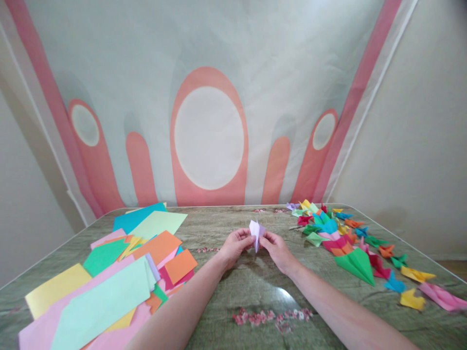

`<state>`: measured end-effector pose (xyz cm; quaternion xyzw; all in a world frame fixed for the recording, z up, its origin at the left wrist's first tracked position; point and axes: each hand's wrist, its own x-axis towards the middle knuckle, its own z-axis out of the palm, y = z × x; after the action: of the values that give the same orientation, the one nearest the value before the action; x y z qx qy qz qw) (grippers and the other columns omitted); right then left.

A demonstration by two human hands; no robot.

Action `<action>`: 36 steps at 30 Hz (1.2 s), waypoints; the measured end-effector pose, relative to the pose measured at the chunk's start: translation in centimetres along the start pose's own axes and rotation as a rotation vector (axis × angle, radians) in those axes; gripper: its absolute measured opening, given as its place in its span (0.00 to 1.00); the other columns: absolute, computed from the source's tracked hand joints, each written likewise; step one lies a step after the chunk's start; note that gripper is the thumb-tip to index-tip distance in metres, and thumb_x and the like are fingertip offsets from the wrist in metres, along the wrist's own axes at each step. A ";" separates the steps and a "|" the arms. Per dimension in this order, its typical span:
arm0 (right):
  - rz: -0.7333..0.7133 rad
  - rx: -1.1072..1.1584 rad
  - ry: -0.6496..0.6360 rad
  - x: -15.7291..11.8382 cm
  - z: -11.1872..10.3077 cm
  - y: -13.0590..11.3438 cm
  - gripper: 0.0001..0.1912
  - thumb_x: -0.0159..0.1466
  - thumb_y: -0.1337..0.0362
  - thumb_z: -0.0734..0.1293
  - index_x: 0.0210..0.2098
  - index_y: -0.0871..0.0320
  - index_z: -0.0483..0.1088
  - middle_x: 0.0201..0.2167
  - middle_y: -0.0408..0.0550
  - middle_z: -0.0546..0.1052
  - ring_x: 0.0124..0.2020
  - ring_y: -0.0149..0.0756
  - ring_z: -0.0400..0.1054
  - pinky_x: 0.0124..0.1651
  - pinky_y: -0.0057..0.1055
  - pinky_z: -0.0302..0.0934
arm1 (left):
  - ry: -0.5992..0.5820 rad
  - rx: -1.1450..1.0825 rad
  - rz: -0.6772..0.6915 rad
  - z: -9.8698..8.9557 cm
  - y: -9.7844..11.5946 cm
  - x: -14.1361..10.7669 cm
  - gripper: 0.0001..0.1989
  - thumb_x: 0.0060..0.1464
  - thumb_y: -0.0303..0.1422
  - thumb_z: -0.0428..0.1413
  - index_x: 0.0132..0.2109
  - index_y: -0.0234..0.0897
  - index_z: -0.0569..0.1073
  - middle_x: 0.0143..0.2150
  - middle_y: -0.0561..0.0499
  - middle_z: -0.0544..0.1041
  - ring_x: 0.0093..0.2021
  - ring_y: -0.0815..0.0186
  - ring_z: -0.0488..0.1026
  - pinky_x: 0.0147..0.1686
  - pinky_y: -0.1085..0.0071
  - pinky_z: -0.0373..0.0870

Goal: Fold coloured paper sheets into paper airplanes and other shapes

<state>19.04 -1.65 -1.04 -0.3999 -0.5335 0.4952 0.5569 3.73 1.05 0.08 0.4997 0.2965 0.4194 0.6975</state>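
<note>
Between my two hands, a little above the middle of the table, is a small folded piece of pale lilac paper (256, 234) with a pointed lower end. My left hand (236, 247) pinches its left side between thumb and fingers. On its right side, the thumb and fingers of my right hand (279, 249) are closed on the paper too. Upright layers stand up at its top, and the fingertips hide part of both edges.
Loose coloured paper sheets (102, 296) lie in an overlapping pile on the left. Many folded paper pieces, among them a green paper plane (355, 266), spread along the right side. The wood-patterned table (219, 316) meets a printed backdrop (299, 63) behind.
</note>
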 end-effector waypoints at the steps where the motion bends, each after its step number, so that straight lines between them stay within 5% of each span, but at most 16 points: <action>1: 0.002 -0.002 0.012 0.0 0.0 0.1 0.15 0.53 0.54 0.68 0.31 0.60 0.72 0.26 0.43 0.73 0.29 0.33 0.62 0.35 0.28 0.56 | -0.006 0.017 0.004 0.1 0.0 0.0 0.18 0.43 0.38 0.63 0.39 0.31 0.72 0.31 0.49 0.76 0.28 0.72 0.70 0.30 0.77 0.62; 6: -0.010 0.031 0.045 0.1 0.1 0.5 0.16 0.54 0.53 0.67 0.32 0.60 0.72 0.27 0.45 0.73 0.32 0.35 0.63 0.37 0.30 0.56 | -0.072 0.091 0.020 0.7 -0.6 -0.1 0.25 0.38 0.34 0.66 0.44 0.31 0.69 0.34 0.48 0.76 0.32 0.69 0.72 0.35 0.75 0.64; 14: -0.005 0.050 0.082 0.2 -0.1 0.9 0.17 0.54 0.52 0.68 0.33 0.59 0.72 0.28 0.44 0.72 0.29 0.32 0.61 0.33 0.28 0.55 | 0.066 0.098 0.076 0.7 -1.3 0.3 0.33 0.35 0.34 0.67 0.48 0.33 0.63 0.29 0.52 0.75 0.27 0.70 0.71 0.30 0.75 0.62; 23: 0.008 0.072 0.082 0.6 -0.5 1.3 0.16 0.54 0.51 0.68 0.32 0.58 0.72 0.23 0.41 0.68 0.25 0.30 0.58 0.31 0.28 0.52 | 0.092 0.127 0.132 0.6 -0.7 0.2 0.22 0.41 0.37 0.64 0.43 0.33 0.70 0.31 0.49 0.76 0.31 0.68 0.72 0.33 0.74 0.63; 36: -0.019 0.006 0.105 0.4 -0.3 1.0 0.15 0.55 0.53 0.67 0.32 0.60 0.71 0.25 0.43 0.71 0.26 0.31 0.58 0.31 0.28 0.52 | 0.062 0.141 0.133 0.6 -1.3 0.4 0.25 0.36 0.32 0.67 0.44 0.32 0.70 0.32 0.49 0.76 0.31 0.68 0.72 0.35 0.73 0.65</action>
<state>19.16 -1.03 -2.01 -0.4185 -0.5060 0.4698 0.5900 4.85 0.96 -0.98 0.5529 0.3129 0.4582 0.6217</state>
